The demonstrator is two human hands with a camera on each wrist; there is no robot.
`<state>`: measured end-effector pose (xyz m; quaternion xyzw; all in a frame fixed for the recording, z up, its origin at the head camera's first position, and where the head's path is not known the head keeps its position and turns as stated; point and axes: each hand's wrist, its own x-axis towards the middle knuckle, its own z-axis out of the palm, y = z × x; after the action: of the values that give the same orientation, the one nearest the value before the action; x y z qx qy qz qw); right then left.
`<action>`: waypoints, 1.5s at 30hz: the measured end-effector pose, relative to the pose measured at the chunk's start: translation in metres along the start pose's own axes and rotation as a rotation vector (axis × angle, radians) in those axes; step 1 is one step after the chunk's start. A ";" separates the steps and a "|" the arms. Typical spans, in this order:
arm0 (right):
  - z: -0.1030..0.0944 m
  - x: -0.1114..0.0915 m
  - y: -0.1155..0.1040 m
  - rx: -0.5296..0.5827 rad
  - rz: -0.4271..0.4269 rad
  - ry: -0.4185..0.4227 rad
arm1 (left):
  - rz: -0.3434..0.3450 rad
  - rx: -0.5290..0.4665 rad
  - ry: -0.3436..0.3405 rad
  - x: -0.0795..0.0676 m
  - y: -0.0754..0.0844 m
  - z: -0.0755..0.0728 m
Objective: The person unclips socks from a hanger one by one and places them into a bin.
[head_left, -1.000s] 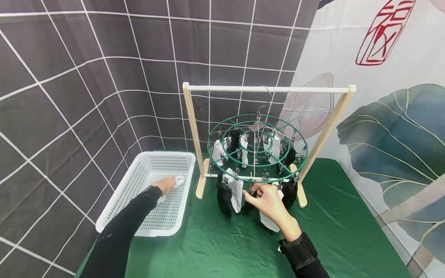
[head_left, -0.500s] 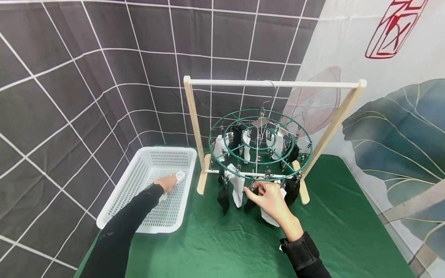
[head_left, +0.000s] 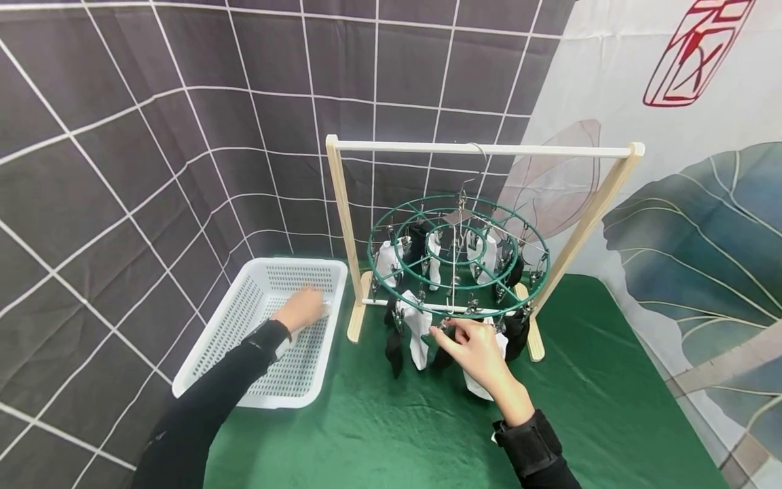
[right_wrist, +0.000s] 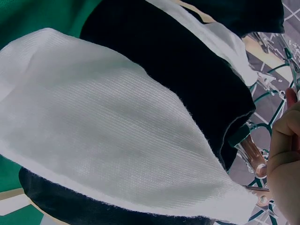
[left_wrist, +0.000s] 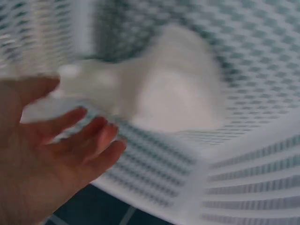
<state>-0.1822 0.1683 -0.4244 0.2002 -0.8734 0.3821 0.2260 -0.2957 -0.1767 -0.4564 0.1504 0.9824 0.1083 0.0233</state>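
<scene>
In the head view my left hand [head_left: 302,309] reaches into the white basket [head_left: 275,401]. In the left wrist view its thumb and fingers pinch the narrow end of a white sock [left_wrist: 178,89]; that view is blurred. My right hand [head_left: 479,350] pinches a metal clip [head_left: 444,326] on the front rim of the round green hanger [head_left: 391,292]. Beside the right hand, in the right wrist view, hang a large white sock [right_wrist: 103,126] and a black sock [right_wrist: 178,61]. Its fingertips are partly cut off at that view's edge.
A wooden rack [head_left: 342,204] carries the hanger by a hook. Several black and white socks hang around it, among them a white sock [head_left: 417,329] at the front left. Green cloth [head_left: 342,448] covers the table; a gridded grey curtain [head_left: 275,122] stands behind.
My left hand has shifted slightly right and up inside the basket, covering more of the white sock. The right hand keeps its place at the clip. The head view has tilted down slightly.
</scene>
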 end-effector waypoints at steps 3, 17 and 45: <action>0.000 -0.001 0.000 0.002 -0.004 0.004 | 0.114 -0.052 0.326 0.003 0.026 -0.010; 0.003 0.000 0.001 0.012 -0.086 0.055 | 0.838 -0.223 0.907 -0.010 0.147 -0.028; -0.045 -0.029 0.018 -0.247 0.122 0.145 | 0.783 -0.116 0.747 0.002 0.141 -0.028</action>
<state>-0.1572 0.2188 -0.4238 0.0894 -0.9057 0.2982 0.2876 -0.2592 -0.0503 -0.3980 0.4549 0.7866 0.2092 -0.3612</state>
